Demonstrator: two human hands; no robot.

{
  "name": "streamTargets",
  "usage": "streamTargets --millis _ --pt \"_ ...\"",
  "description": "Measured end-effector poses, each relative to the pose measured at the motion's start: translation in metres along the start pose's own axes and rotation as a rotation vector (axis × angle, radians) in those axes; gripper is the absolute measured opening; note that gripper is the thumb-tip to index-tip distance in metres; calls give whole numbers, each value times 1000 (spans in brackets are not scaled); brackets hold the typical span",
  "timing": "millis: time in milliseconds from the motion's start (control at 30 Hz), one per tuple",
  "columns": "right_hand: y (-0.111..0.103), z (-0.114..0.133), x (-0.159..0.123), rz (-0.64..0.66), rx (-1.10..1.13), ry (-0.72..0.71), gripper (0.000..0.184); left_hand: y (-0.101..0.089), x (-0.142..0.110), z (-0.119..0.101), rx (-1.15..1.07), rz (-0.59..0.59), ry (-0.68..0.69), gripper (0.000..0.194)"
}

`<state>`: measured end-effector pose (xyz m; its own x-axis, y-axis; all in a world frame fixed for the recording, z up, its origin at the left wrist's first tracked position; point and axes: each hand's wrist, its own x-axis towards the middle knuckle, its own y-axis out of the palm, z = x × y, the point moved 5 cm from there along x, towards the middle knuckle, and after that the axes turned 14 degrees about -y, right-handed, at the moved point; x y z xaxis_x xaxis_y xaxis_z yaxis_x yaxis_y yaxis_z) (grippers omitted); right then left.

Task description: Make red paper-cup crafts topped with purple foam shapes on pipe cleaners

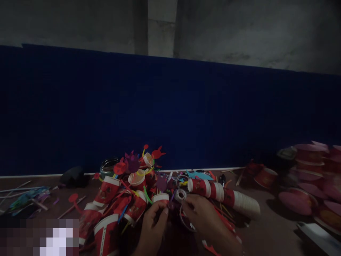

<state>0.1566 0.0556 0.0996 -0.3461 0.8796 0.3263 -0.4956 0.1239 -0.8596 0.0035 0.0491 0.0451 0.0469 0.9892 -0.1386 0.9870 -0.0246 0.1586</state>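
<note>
My left hand (154, 224) and my right hand (202, 217) meet low in the middle of the view, fingers pinched together over something small and dark that I cannot make out. A small roll of clear tape (181, 195) lies just above my right fingers. A heap of red paper cups (112, 199) with coloured straws and paper cut-outs stuck in them lies right beside my left hand. A lying stack of red and white cups (223, 193) stretches to the right of my right hand.
A dark blue panel (170, 113) stands behind the brown table (266, 227). Pink plates and red bowls (306, 177) pile up at the right. A glass jar (108, 165) and a dark object (73, 176) sit near the panel. Loose straws (23, 199) lie left.
</note>
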Motion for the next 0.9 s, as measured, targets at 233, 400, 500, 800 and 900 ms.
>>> streamTargets --millis 233,400,500,800,900 --pt "6 11 -3 -61 68 -126 31 4 12 19 -325 138 -183 26" --pt "-1 31 -3 -121 126 -369 16 4 12 19 -370 155 -199 25" --pt "-1 26 -2 -164 208 -321 14 0 7 3 -189 64 -106 23" --pt "7 18 5 41 807 -88 3 7 9 2 31 231 -73 36" --pt "14 1 5 64 904 74 9 2 17 6 7 186 -142 38"
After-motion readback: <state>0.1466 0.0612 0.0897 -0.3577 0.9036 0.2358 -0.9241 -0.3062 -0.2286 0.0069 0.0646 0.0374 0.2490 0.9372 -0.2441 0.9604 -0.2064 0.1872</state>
